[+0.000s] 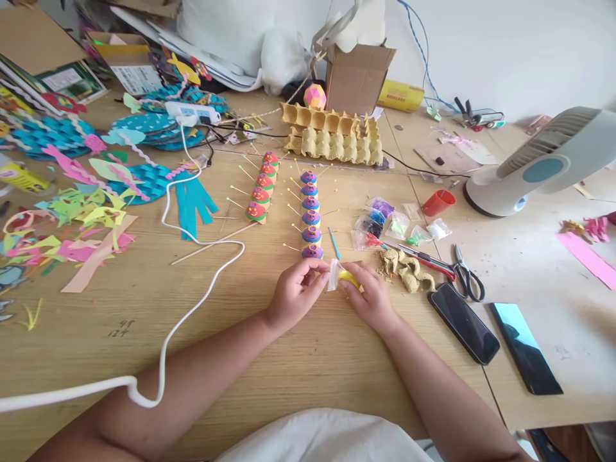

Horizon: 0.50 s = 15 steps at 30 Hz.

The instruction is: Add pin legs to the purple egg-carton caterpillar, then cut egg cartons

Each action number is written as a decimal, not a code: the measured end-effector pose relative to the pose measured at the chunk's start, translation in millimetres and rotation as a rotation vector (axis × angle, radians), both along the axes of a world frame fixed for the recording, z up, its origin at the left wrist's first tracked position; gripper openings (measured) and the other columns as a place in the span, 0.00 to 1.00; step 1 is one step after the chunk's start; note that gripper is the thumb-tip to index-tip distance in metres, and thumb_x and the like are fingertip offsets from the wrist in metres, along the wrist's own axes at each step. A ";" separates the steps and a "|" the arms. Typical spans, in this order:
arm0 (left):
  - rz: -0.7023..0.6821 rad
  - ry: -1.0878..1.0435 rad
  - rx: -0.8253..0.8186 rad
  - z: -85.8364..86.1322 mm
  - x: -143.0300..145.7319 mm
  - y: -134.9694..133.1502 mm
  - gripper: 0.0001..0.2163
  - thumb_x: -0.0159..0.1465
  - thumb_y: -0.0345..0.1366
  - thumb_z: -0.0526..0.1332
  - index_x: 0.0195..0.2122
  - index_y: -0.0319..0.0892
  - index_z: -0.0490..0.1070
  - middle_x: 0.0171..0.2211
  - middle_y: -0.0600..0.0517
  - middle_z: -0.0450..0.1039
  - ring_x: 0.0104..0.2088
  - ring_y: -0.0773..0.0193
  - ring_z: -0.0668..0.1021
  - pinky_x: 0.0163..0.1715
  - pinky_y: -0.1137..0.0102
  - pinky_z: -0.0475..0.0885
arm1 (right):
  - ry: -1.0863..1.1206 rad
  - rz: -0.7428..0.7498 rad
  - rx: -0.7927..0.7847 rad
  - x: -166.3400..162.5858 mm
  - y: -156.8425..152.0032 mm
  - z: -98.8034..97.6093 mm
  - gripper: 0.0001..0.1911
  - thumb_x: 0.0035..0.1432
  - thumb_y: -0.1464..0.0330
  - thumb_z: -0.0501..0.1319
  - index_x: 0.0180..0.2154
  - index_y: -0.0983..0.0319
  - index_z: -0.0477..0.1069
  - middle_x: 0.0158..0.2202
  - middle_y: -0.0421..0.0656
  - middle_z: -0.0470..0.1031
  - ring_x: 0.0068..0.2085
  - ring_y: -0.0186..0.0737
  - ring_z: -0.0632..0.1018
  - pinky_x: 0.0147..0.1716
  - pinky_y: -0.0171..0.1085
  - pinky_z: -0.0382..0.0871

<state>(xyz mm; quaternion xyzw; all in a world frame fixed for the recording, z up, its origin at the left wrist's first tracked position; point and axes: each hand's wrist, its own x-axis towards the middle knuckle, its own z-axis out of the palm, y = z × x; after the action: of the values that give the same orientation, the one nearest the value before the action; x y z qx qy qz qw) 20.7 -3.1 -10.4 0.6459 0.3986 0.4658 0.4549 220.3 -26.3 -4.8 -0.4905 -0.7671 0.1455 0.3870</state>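
The bag (334, 274) is small and slick, pinched between both hands, so a hard tug could, I judge, split it and spill the yellow bit (348, 278) onto the surface (298, 359), or an elbow could snag the white cord (192, 308). The left hand (294, 292) has its fingertips closed on the bag's left edge; the right hand (370, 296) is clamped on the yellow end. The bag is clear and crumpled, held just above the surface, right below the purple caterpillar (310, 215).

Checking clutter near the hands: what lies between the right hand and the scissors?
In the head view, a pile of tan crumpled scraps lies between the right hand and the scissors, with red-handled pliers just behind.
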 end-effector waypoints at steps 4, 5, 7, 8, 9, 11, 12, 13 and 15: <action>-0.033 -0.069 -0.062 -0.2 0.7 -0.4 0.09 0.69 0.41 0.63 0.43 0.42 0.75 0.35 0.50 0.78 0.31 0.68 0.76 0.32 0.74 0.72 | 0.006 0.002 0.033 0.5 -0.3 -1.3 0.13 0.69 0.66 0.60 0.54 0.58 0.72 0.44 0.48 0.80 0.45 0.43 0.81 0.44 0.42 0.76; -0.043 -0.086 -0.077 -0.9 1.1 -0.3 0.09 0.68 0.41 0.63 0.43 0.41 0.75 0.36 0.49 0.78 0.32 0.67 0.77 0.33 0.73 0.73 | 0.007 -0.002 0.034 0.5 -0.2 -1.5 0.13 0.69 0.66 0.60 0.54 0.58 0.72 0.44 0.48 0.80 0.45 0.43 0.81 0.44 0.42 0.76; -0.062 -0.113 -0.105 -2.8 1.9 -0.1 0.10 0.67 0.40 0.64 0.45 0.41 0.75 0.39 0.48 0.80 0.35 0.66 0.79 0.35 0.73 0.75 | 0.010 -0.012 0.023 0.4 -0.2 -1.5 0.13 0.69 0.66 0.60 0.54 0.57 0.72 0.44 0.48 0.80 0.45 0.43 0.81 0.43 0.42 0.76; -0.068 -0.122 -0.116 -3.9 2.3 0.0 0.10 0.67 0.40 0.64 0.46 0.41 0.75 0.40 0.47 0.80 0.36 0.65 0.80 0.36 0.72 0.75 | 0.013 -0.017 0.016 0.2 -0.1 -1.2 0.13 0.68 0.66 0.60 0.54 0.57 0.73 0.44 0.48 0.80 0.44 0.43 0.81 0.43 0.42 0.76; -0.072 -0.129 -0.123 -4.8 2.5 0.1 0.11 0.67 0.40 0.65 0.47 0.41 0.75 0.41 0.46 0.81 0.37 0.64 0.81 0.37 0.72 0.76 | 0.016 -0.020 0.011 0.0 -0.1 -0.9 0.13 0.68 0.66 0.60 0.53 0.57 0.73 0.44 0.48 0.80 0.44 0.43 0.81 0.43 0.42 0.77; -0.087 -0.135 -0.124 -6.2 2.7 0.2 0.13 0.67 0.39 0.65 0.49 0.41 0.74 0.41 0.45 0.81 0.37 0.64 0.81 0.37 0.71 0.76 | 0.024 -0.024 0.015 -0.4 -0.2 -0.1 0.13 0.68 0.66 0.60 0.53 0.57 0.73 0.43 0.48 0.80 0.44 0.43 0.81 0.43 0.42 0.77; -0.095 -0.131 -0.119 -6.6 2.6 0.3 0.13 0.67 0.39 0.65 0.50 0.41 0.74 0.41 0.45 0.82 0.37 0.63 0.82 0.37 0.71 0.76 | 0.028 -0.027 0.022 -0.6 -0.3 0.2 0.13 0.68 0.66 0.60 0.53 0.58 0.73 0.43 0.48 0.80 0.44 0.43 0.81 0.43 0.42 0.76; -0.102 -0.126 -0.112 -6.8 2.6 0.3 0.13 0.67 0.39 0.65 0.51 0.41 0.74 0.41 0.45 0.82 0.38 0.63 0.82 0.37 0.71 0.76 | 0.032 -0.029 0.029 -0.8 -0.3 0.4 0.13 0.68 0.67 0.60 0.53 0.58 0.73 0.43 0.48 0.80 0.44 0.43 0.81 0.43 0.42 0.76; -0.116 -0.114 -0.096 -6.9 2.7 0.2 0.14 0.66 0.37 0.65 0.53 0.42 0.73 0.42 0.46 0.82 0.38 0.64 0.82 0.38 0.71 0.76 | 0.036 -0.038 0.041 -1.0 -0.5 0.4 0.12 0.68 0.67 0.60 0.52 0.58 0.73 0.43 0.48 0.80 0.44 0.43 0.81 0.43 0.42 0.76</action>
<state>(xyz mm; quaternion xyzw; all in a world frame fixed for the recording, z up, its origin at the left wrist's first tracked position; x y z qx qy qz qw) 23.4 -2.8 -17.3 0.6178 0.3560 0.4550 0.5335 219.3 -26.7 -4.4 -0.4940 -0.7535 0.1310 0.4135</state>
